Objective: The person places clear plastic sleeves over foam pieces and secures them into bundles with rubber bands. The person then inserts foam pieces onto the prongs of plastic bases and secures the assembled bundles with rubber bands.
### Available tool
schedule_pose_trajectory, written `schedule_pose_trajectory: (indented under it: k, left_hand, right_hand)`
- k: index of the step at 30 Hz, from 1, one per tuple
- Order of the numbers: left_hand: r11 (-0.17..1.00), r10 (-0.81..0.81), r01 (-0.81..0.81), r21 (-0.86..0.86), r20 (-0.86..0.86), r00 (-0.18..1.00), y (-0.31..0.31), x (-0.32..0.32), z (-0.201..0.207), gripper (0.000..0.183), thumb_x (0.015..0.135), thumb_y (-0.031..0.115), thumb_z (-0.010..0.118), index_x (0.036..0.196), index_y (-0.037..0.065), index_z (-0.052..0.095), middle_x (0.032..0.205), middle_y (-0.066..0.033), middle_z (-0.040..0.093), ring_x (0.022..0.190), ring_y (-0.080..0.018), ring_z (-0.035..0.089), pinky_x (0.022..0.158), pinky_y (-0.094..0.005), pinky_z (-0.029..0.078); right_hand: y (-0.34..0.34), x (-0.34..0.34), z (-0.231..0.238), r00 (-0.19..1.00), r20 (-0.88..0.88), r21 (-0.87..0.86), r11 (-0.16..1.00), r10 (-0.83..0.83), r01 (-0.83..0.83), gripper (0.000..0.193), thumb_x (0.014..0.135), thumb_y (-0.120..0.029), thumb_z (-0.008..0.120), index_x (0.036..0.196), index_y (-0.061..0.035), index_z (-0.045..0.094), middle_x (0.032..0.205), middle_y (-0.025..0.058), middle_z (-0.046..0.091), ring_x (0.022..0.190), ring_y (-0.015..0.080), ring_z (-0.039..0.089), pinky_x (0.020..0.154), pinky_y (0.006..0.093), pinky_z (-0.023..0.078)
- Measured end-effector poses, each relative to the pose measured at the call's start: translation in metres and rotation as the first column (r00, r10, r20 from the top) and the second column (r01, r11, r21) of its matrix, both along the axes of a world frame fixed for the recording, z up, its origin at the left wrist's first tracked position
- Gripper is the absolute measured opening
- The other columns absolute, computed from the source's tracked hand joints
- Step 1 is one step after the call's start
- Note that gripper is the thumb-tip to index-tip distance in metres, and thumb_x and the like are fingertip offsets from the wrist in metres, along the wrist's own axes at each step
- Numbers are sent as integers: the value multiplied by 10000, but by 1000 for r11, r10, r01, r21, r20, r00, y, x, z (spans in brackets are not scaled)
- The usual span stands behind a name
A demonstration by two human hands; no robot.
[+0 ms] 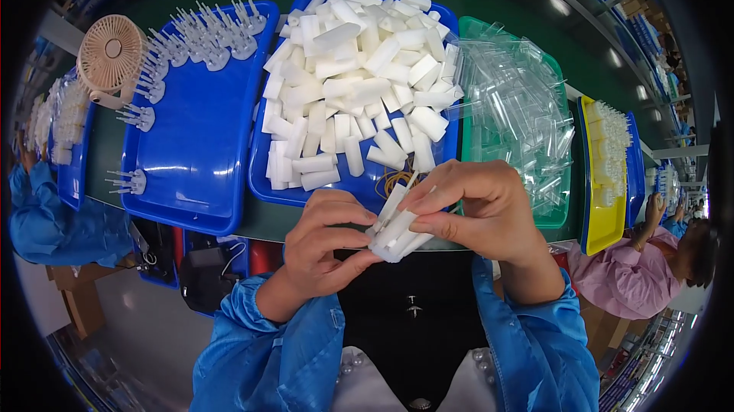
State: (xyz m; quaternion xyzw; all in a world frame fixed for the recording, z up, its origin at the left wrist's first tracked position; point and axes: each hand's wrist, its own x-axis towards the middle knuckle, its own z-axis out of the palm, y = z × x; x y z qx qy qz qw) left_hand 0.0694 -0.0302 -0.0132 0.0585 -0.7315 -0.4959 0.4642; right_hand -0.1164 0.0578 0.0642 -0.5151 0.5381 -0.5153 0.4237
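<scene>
**A bundle in hand, a full tray of foam behind it**

Both hands meet just in front of the middle blue tray (260, 175), over the near edge of the worktop (267, 221). The left hand (325, 247) has its fingers curled shut around the lower end of a small bundle of white foam sticks (397, 230), thumb pressed on top. The right hand (478, 209) pinches the upper end of the same bundle between thumb and forefinger; a thin pale strip sticks up from that grip, too small to tell what it is. The bundle hangs clear of the worktop, held between the two hands.

As for progress, it looks like an early or middle stage. The middle blue tray is piled high with loose white foam sticks (359, 68), with only its near edge bare, where a few rubber bands (394, 179) lie. To the right of that tray, a green tray (562, 205) is heaped with clear plastic sleeves (520, 113). To its left, a second blue tray (199, 144) is mostly bare, with white pronged plastic parts (206, 33) lined along its far and left edges. A small beige fan (111, 56) stands beyond that tray's far left corner.

No heap of finished bundles shows, so how many are done cannot be judged. Other people work at either side.
</scene>
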Motion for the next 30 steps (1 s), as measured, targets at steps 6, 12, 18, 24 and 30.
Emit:
schedule_pose_trajectory:
  k: [6, 12, 18, 24, 30]
  left_hand:
    - [1000, 12, -12, 3, 22, 1000, 0, -4, -3, 292, 649, 144, 795, 857, 43, 618, 928, -116, 622, 831, -257, 581, 736, -354, 442]
    - [993, -83, 87, 81, -51, 995, 0, -4, -2, 263, 684, 151, 769, 863, 29, 621, 929, -122, 629, 852, -272, 580, 767, -377, 440]
    - [961, -140, 163, 222, -115, 983, 1, 0, -8, 227, 715, 123, 740, 882, 61, 599, 1017, -144, 605, 1057, -341, 509, 905, -450, 364]
    - [984, -103, 112, 139, -72, 992, -3, 11, -19, 281, 733, 149, 724, 902, 112, 502, 1087, -172, 568, 1178, -442, 406, 964, -511, 297]
    - [995, -32, 35, 92, -39, 999, -5, 20, -19, 284, 729, 151, 728, 909, 114, 511, 997, -129, 618, 1167, -439, 429, 984, -549, 252]
  right_hand:
    - [3, 9, -7, 994, 57, -68, 993, -89, 93, 109, 707, 77, 700, 777, 7, 654, 787, 134, 636, 831, 242, 647, 731, 338, 511]
    - [5, 16, -9, 980, 164, -74, 989, -111, 124, 85, 732, 28, 705, 808, 6, 675, 822, 107, 673, 789, 188, 646, 736, 294, 503]
    - [-8, 4, -4, 986, -157, -150, 988, -64, 40, 154, 736, 35, 670, 889, 18, 660, 836, 129, 651, 815, 199, 613, 724, 294, 469]
    - [-47, -10, 4, 745, -627, -153, 974, -228, 170, 70, 735, -33, 666, 804, -29, 655, 718, 86, 630, 658, 192, 622, 618, 256, 481]
    - [-66, -4, -19, 465, -880, 174, 978, 100, 118, 212, 727, -179, 676, 873, -67, 571, 738, 110, 639, 686, 313, 625, 589, 399, 480]
